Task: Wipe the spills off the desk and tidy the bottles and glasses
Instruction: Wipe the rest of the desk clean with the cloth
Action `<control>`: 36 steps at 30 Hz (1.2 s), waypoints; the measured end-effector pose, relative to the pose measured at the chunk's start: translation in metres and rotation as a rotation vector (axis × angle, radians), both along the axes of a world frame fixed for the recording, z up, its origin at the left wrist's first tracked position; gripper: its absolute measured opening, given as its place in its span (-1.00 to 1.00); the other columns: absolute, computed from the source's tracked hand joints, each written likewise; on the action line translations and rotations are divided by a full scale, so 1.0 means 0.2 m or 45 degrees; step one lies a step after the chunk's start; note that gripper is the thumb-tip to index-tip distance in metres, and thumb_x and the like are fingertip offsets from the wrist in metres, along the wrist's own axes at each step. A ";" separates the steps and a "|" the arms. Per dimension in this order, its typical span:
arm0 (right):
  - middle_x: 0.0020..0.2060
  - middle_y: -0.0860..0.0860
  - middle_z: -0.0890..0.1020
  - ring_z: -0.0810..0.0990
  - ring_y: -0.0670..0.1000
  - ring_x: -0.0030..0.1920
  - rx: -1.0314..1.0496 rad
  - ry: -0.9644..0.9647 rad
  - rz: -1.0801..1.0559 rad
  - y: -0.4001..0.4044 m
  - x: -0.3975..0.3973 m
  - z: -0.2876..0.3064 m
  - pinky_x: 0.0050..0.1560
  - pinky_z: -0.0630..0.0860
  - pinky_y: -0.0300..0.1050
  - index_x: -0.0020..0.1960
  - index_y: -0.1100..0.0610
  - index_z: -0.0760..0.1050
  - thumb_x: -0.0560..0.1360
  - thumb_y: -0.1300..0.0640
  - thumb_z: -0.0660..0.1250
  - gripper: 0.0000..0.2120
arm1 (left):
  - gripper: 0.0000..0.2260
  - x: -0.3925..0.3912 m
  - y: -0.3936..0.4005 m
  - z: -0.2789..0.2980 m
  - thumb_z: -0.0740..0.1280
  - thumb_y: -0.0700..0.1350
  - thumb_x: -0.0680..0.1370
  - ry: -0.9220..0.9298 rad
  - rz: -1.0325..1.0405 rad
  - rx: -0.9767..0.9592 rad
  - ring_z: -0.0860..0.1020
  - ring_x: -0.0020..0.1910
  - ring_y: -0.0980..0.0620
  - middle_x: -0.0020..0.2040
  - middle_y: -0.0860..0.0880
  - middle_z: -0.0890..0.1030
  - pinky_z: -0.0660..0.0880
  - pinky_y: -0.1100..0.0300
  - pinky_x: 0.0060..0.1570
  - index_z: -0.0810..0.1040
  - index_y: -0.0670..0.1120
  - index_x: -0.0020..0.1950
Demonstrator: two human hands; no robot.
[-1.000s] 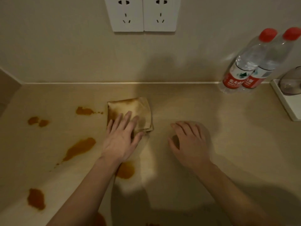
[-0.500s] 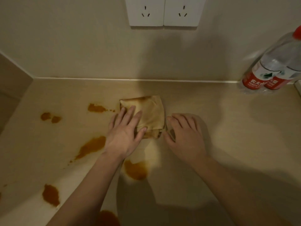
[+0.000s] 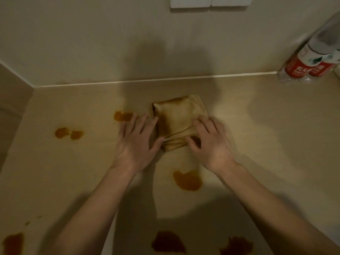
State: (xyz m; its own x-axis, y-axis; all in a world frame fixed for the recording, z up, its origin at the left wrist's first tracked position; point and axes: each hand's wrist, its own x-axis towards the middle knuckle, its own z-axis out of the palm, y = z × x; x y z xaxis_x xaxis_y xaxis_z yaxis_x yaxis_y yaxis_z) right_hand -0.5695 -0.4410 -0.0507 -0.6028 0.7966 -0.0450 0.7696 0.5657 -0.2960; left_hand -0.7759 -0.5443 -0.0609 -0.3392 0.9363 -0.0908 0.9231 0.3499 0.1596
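A folded tan cloth, stained brown along its left side, lies on the beige desk. My left hand rests flat against the cloth's left edge with its fingers straight and the thumb touching the near corner. My right hand sits on the cloth's right near part, fingers bent on top and the thumb pinching the folded near edge. Orange-brown spills lie left of the cloth, further left, just below the hands and along the near edge. Two red-labelled water bottles stand at the far right by the wall.
The desk meets the back wall and a side panel on the left, forming a corner. White wall sockets sit above the cloth. More spill patches show at the near left and near right.
My left hand has slid off the top of the cloth to its left edge. My right hand has moved from the bare desk onto the cloth's right side. The view shifted left.
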 end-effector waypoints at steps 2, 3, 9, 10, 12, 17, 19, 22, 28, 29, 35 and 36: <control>0.48 0.12 0.40 0.27 0.21 0.49 0.043 0.035 0.044 -0.02 0.00 0.00 0.55 0.13 0.12 0.52 0.10 0.37 0.58 -0.15 0.29 -0.42 | -0.33 -0.02 -0.02 -0.01 -0.17 0.38 0.56 -0.036 0.008 0.010 -0.03 0.63 -0.07 0.65 0.04 0.09 -0.04 -0.10 0.57 0.09 0.15 0.63; 0.49 0.14 0.39 0.26 0.22 0.50 0.041 0.040 0.066 -0.02 -0.01 0.00 0.55 0.13 0.12 0.52 0.10 0.37 0.58 -0.14 0.32 -0.41 | -0.32 -0.03 -0.03 -0.01 -0.18 0.38 0.55 -0.049 0.013 0.020 -0.04 0.63 -0.07 0.65 0.05 0.09 -0.05 -0.10 0.57 0.09 0.15 0.63; 0.63 0.05 0.11 -0.04 0.12 0.63 -0.005 -0.090 0.136 0.08 -0.20 -0.03 0.58 -0.12 0.05 0.62 -0.02 0.15 0.61 -0.24 0.13 -0.35 | -0.33 -0.06 -0.08 -0.03 -0.11 0.37 0.56 -0.077 0.069 0.009 -0.09 0.63 -0.06 0.66 0.05 0.03 -0.08 -0.08 0.56 0.10 0.13 0.64; 0.64 0.04 0.06 -0.07 0.12 0.63 -0.020 -0.113 0.141 0.11 -0.24 -0.03 0.59 -0.14 0.05 0.63 -0.02 0.11 0.62 -0.25 0.08 -0.35 | -0.34 -0.07 -0.09 -0.03 -0.12 0.37 0.58 -0.070 0.072 0.000 -0.11 0.63 -0.05 0.66 0.06 -0.01 -0.09 -0.08 0.56 0.08 0.15 0.64; 0.65 0.04 -0.02 -0.12 0.13 0.63 -0.041 -0.177 0.166 0.15 -0.31 -0.06 0.59 -0.17 0.08 0.65 -0.04 0.03 0.63 -0.27 0.00 -0.35 | -0.34 -0.09 -0.11 -0.03 -0.13 0.38 0.57 -0.045 0.080 -0.002 -0.12 0.63 -0.04 0.66 0.07 -0.04 -0.10 -0.08 0.55 0.04 0.16 0.64; 0.65 0.07 -0.18 -0.21 0.20 0.62 0.067 -0.370 0.188 0.12 -0.39 -0.13 0.57 -0.17 0.28 0.65 -0.05 -0.18 0.58 -0.29 -0.27 -0.30 | -0.33 -0.14 -0.16 0.00 -0.06 0.36 0.56 -0.035 0.133 0.095 -0.01 0.63 -0.08 0.65 0.02 0.08 -0.07 -0.09 0.55 0.16 0.10 0.62; 0.64 0.07 -0.18 -0.22 0.21 0.62 0.062 -0.377 0.183 0.11 -0.38 -0.13 0.56 -0.18 0.30 0.65 -0.06 -0.20 0.57 -0.31 -0.30 -0.29 | -0.33 -0.15 -0.17 0.01 -0.04 0.35 0.56 -0.042 0.137 0.103 0.01 0.62 -0.09 0.65 0.02 0.09 -0.07 -0.08 0.55 0.17 0.10 0.62; 0.65 0.06 -0.17 -0.20 0.22 0.62 0.056 -0.389 0.204 0.06 -0.35 -0.12 0.55 -0.20 0.31 0.65 -0.08 -0.20 0.56 -0.33 -0.31 -0.29 | -0.35 -0.14 -0.14 0.01 -0.01 0.33 0.57 -0.043 0.139 0.109 0.01 0.63 -0.08 0.65 0.01 0.10 -0.04 -0.10 0.56 0.16 0.11 0.62; 0.65 -0.03 -0.12 -0.17 0.12 0.63 0.036 -0.359 0.147 0.02 -0.18 -0.12 0.57 -0.21 0.26 0.63 -0.19 -0.13 0.54 -0.41 -0.27 -0.29 | -0.35 -0.09 -0.09 -0.01 -0.02 0.33 0.56 -0.082 0.137 0.099 0.00 0.63 -0.07 0.64 0.01 0.14 -0.05 -0.08 0.57 0.20 0.09 0.61; 0.65 -0.03 -0.13 -0.18 0.12 0.63 0.035 -0.361 0.133 0.03 -0.18 -0.12 0.57 -0.22 0.26 0.63 -0.19 -0.13 0.53 -0.41 -0.28 -0.28 | -0.34 -0.09 -0.08 -0.01 -0.04 0.34 0.55 -0.086 0.133 0.094 0.00 0.63 -0.06 0.64 0.01 0.14 -0.06 -0.08 0.57 0.19 0.10 0.61; 0.65 0.04 -0.18 -0.20 0.22 0.62 0.057 -0.394 0.096 0.04 -0.32 -0.14 0.52 -0.21 0.39 0.64 -0.13 -0.16 0.55 -0.35 -0.29 -0.30 | -0.37 -0.09 -0.06 0.02 -0.03 0.33 0.58 -0.073 0.119 0.094 0.02 0.62 -0.08 0.63 -0.02 0.19 -0.07 -0.07 0.55 0.19 0.11 0.61; 0.65 0.05 -0.17 -0.19 0.23 0.62 0.057 -0.403 0.111 0.02 -0.31 -0.13 0.52 -0.19 0.39 0.64 -0.12 -0.15 0.56 -0.35 -0.29 -0.30 | -0.38 -0.08 -0.06 0.02 -0.01 0.32 0.59 -0.076 0.118 0.099 0.04 0.62 -0.09 0.62 -0.04 0.20 -0.06 -0.08 0.55 0.20 0.10 0.61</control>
